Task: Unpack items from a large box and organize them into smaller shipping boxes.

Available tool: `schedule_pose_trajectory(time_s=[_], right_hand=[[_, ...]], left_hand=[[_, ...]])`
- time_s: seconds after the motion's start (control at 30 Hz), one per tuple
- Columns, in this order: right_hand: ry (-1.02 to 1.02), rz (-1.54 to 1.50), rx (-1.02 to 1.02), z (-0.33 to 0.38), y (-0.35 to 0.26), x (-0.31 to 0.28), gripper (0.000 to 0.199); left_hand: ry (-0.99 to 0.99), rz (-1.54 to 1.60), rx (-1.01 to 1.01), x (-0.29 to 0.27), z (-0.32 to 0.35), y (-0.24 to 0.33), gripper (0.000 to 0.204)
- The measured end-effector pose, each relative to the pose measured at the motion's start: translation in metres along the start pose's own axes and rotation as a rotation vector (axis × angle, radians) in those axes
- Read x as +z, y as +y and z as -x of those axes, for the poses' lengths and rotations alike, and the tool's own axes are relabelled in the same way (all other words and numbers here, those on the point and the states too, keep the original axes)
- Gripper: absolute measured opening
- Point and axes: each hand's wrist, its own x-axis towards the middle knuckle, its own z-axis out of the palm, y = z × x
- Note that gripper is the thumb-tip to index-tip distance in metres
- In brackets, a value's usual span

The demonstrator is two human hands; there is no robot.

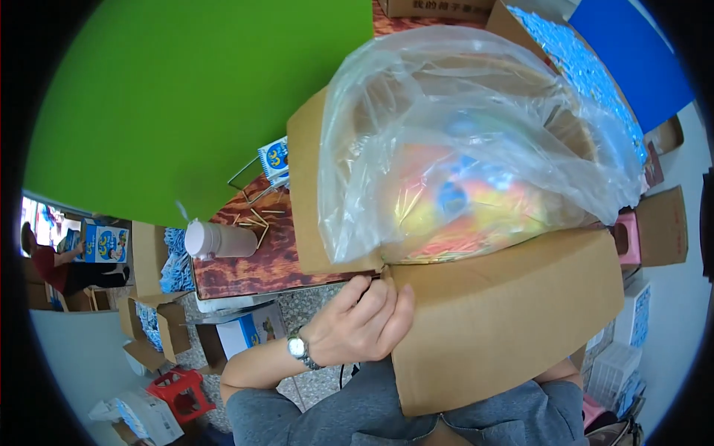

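Observation:
A large open cardboard box point(506, 312) rests against my lap, tilted toward me. A clear plastic bag point(461, 141) bulges out of its top, with colourful packets showing through it. My left hand point(361, 323), a watch on its wrist, grips the box's front corner where the bag meets the flap. My right hand is hidden behind the box; only part of that arm point(558, 372) shows at its lower right edge.
A reddish-brown table point(253, 264) stands behind the box with a white cylindrical container point(216, 240), thin sticks and a small blue-and-white carton point(274, 158). Open cardboard boxes, blue packets and a red stool point(178, 390) sit on the floor at left. Another person sits far left.

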Motion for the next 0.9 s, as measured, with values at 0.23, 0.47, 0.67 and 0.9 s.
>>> schedule_pose_trajectory(time_s=[0.23, 0.47, 0.67, 0.9], right_hand=[[-0.087, 0.033, 0.125, 0.059, 0.011, 0.032, 0.046], [-0.061, 0.029, -0.168, 0.029, 0.017, 0.067, 0.047], [0.085, 0.091, -0.666, -0.105, -0.005, 0.075, 0.047], [0.152, 0.268, -0.766, -0.113, 0.021, 0.040, 0.047]], left_hand=[[-0.055, 0.072, 0.085, 0.009, -0.009, -0.016, 0.026], [0.036, 0.113, -0.023, 0.004, 0.004, -0.006, 0.032], [0.109, -0.037, -0.010, 0.006, -0.010, -0.005, 0.036], [0.354, -0.032, 0.120, 0.020, -0.021, -0.031, 0.015]])
